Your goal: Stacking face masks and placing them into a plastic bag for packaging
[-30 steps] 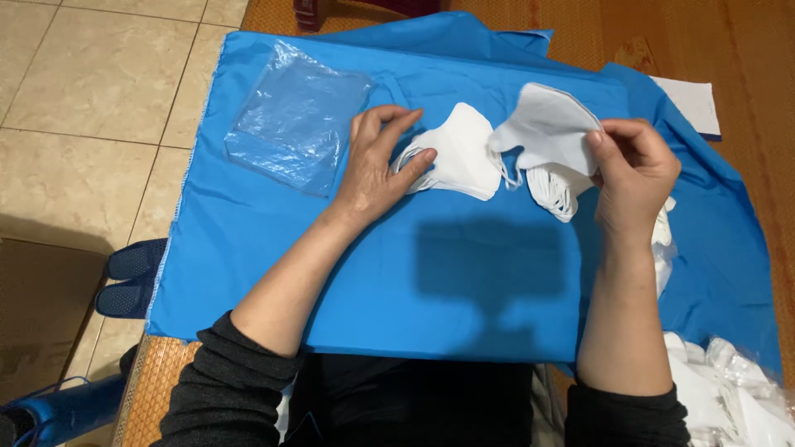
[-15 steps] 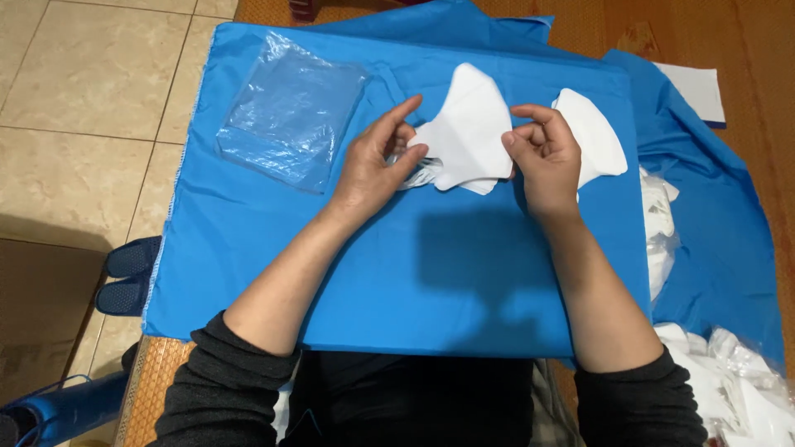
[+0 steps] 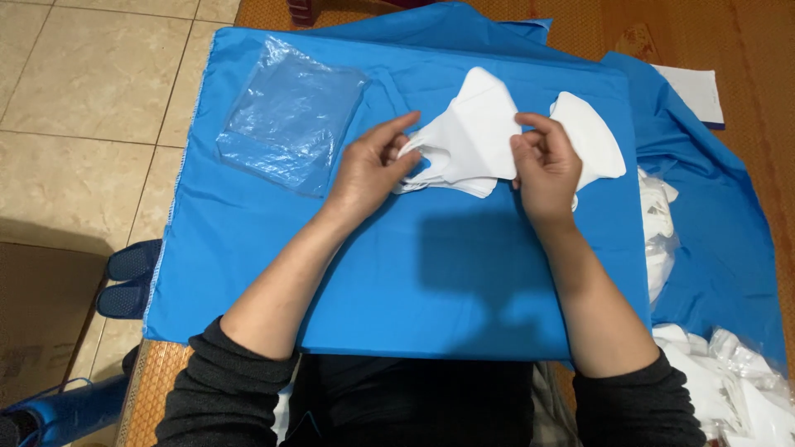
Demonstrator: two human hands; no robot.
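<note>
Blue cloth (image 3: pixel 397 281) carries a crinkled clear bag (image 3: pixel 290 124) far left; left hand (image 3: pixel 368 170) and right hand (image 3: pixel 546 165) pinch a folded white mask (image 3: pixel 472 136), a second mask (image 3: pixel 592 136) just right.

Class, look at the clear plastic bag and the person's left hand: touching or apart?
Apart. The head view shows blue cloth between the clear plastic bag and the left hand.

clear plastic bag (image 3: pixel 291 124) flat on blue cloth (image 3: pixel 397 273), upper left

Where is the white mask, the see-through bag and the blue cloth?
white mask (image 3: pixel 474 132), head view, middle of its folded panel
see-through bag (image 3: pixel 290 124), head view, its centre
blue cloth (image 3: pixel 397 281), head view, bare part near the person
</note>
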